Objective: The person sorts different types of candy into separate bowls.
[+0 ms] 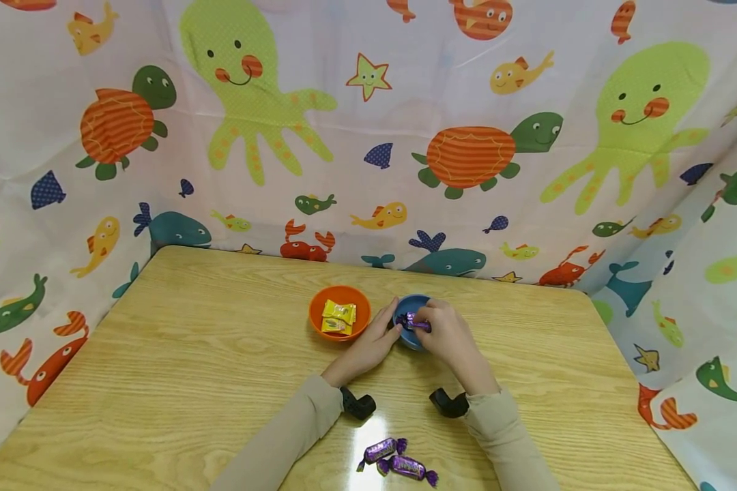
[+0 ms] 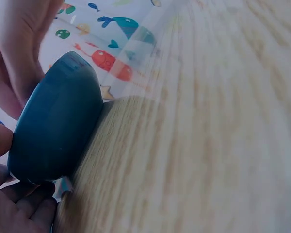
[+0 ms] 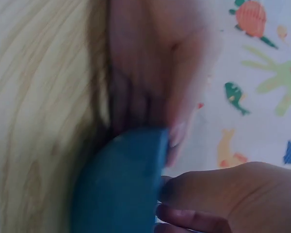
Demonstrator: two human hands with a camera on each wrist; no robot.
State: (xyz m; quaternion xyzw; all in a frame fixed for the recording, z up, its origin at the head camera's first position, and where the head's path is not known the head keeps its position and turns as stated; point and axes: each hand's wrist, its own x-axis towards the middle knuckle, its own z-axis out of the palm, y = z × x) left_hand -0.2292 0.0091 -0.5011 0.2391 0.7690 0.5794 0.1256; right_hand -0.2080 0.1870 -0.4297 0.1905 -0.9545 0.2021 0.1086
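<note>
A small blue bowl [image 1: 410,341] stands on the table between my two hands. My left hand [image 1: 368,344] holds the bowl's left side, its thumb at the rim and its fingers against the outer wall. Over the bowl's right side, my right hand [image 1: 447,335] pinches a purple-wrapped candy [image 1: 410,320] inside the bowl. Whether another candy lies under it, I cannot tell. The left wrist view shows the blue bowl [image 2: 58,121] side-on, its inside hidden. In the right wrist view, the right hand's fingers [image 3: 203,194] are at the rim.
Left of the blue bowl is an orange bowl [image 1: 314,326] with yellow-wrapped candies [image 1: 339,317]. Two purple-wrapped candies [image 1: 381,450] lie near the table's front edge, between the forearms. A curtain [image 1: 368,150] printed with sea animals hangs behind the wooden table [image 1: 209,341].
</note>
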